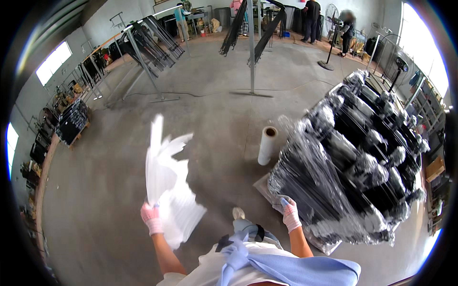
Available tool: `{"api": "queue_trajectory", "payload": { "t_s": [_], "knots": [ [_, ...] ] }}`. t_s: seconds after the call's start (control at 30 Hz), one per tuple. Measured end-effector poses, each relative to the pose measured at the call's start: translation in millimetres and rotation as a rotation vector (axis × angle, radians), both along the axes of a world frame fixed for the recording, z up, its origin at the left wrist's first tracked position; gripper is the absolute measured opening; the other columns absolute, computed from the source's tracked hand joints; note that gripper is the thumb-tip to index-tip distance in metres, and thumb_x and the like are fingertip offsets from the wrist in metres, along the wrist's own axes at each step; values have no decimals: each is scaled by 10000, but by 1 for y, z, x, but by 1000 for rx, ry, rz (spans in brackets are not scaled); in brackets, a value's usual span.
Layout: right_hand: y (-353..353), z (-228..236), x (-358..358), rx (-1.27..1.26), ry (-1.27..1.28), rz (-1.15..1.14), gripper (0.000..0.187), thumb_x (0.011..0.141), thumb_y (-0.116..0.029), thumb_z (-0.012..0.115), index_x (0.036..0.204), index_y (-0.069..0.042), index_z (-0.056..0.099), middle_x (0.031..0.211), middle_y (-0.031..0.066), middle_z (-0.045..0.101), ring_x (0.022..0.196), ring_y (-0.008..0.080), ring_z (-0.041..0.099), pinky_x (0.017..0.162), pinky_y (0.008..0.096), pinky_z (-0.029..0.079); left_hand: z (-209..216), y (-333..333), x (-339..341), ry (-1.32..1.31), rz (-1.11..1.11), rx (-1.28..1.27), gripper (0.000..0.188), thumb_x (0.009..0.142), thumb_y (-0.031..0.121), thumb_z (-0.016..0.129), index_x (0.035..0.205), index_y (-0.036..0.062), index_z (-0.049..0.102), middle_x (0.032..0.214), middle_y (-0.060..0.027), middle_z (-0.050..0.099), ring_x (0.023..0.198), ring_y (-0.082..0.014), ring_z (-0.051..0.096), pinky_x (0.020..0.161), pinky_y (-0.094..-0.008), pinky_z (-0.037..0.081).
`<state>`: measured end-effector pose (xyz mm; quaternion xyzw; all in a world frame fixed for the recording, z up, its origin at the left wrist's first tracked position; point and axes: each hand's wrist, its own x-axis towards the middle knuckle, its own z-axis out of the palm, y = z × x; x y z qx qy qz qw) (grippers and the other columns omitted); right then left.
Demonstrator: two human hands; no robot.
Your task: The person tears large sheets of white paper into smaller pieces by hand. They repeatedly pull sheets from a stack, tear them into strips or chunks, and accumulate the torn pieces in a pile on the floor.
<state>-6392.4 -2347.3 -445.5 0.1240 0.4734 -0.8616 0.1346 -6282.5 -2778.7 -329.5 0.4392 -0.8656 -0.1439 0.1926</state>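
Note:
My left hand point(151, 218), in a pink and white glove with blue at the fingers, is closed round the lower left edge of a bundle of thin white sheets point(174, 190). The bundle fans upward with ragged, blurred ends; its exact material is unclear. On the other side my right hand point(290, 215), gloved alike, has its fingers curled at the near left corner of a film-wrapped stack of long black parts point(310, 176). What its fingertips pinch, if anything, is too small to make out. Clear plastic film point(329, 190) covers the stack in loose wrinkles.
A roll of wrapping film point(268, 145) stands on the floor left of the stack. Metal racks point(253, 57) with hanging black strips stand ahead. Black goods on a pallet point(71, 121) sit far left. Several people point(312, 21) and a standing fan point(330, 43) are at the back.

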Motion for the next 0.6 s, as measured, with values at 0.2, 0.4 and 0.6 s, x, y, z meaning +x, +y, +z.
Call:
{"api": "queue_trajectory", "payload": {
  "t_s": [0.2, 0.4, 0.6],
  "knots": [
    [-132, 74, -170, 53, 97, 331, 205, 806, -122, 513, 953, 18, 540, 810, 72, 578, 717, 150, 568, 649, 278, 467, -53, -107, -21, 4, 221, 120, 421, 636, 262, 641, 947, -6, 546, 878, -186, 579, 834, -325, 546, 737, -374, 425],
    [-247, 94, -274, 141, 222, 732, 224, 825, -162, 496, 971, 3, 531, 810, 78, 586, 747, 130, 553, 693, 251, 435, -74, -123, -66, -161, 438, 256, 394, 660, 258, 627, 961, 17, 544, 901, -168, 580, 858, -305, 546, 744, -356, 428],
    [-318, 72, -394, 151, 128, 690, 159, 813, -89, 495, 940, -13, 553, 766, 41, 592, 686, 93, 548, 631, 207, 433, -81, -201, -203, -186, 467, 357, 363, 665, 288, 611, 924, 40, 556, 881, -176, 578, 832, -331, 542, 718, -383, 429]
  ]
}}
